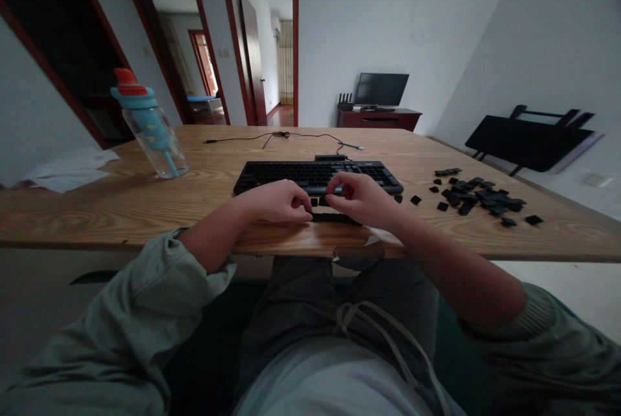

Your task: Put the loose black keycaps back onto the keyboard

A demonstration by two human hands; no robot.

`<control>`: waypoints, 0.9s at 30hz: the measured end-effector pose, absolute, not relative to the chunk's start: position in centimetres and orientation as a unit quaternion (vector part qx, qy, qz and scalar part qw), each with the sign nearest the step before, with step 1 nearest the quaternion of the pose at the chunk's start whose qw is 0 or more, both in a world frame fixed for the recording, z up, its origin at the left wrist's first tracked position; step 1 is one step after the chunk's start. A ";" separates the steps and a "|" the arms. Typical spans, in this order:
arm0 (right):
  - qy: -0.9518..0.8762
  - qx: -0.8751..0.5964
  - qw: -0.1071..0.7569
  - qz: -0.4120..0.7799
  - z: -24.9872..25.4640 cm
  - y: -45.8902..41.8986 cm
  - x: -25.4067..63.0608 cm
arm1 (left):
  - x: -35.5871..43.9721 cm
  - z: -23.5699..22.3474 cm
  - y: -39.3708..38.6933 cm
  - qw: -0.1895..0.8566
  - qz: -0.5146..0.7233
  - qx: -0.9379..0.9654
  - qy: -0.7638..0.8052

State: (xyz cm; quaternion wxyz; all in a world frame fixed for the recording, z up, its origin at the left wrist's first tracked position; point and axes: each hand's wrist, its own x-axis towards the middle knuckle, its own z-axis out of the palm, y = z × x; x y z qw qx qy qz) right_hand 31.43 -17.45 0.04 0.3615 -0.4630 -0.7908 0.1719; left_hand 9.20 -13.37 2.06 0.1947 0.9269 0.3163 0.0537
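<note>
A black keyboard lies on the wooden table in front of me, many of its keys in place. Just before its near edge, my left hand is closed, fingers curled down and fingertips by the left end of a long, narrow black strip. My right hand bends over the strip's right part, thumb and index finger drawn together in a pinch. Whatever either hand holds is too small or hidden to make out. Between the hands lie small black keycaps, partly covered by my right fingers.
To the right is a loose pile of black keycaps. A clear bottle with a blue and red lid stands at left, beside white tissues. A black cable runs behind the keyboard. The table's front edge is close to my wrists.
</note>
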 end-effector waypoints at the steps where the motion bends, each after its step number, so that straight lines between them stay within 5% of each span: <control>1: -0.794 -0.461 0.359 0.170 0.0 -17.4 31.4 | 9.2 2.0 -13.3 0.199 0.051 0.926 0.316; 27: -0.852 -0.467 0.199 0.126 -0.8 -16.6 28.6 | 7.8 1.4 -12.5 0.181 0.050 0.929 0.318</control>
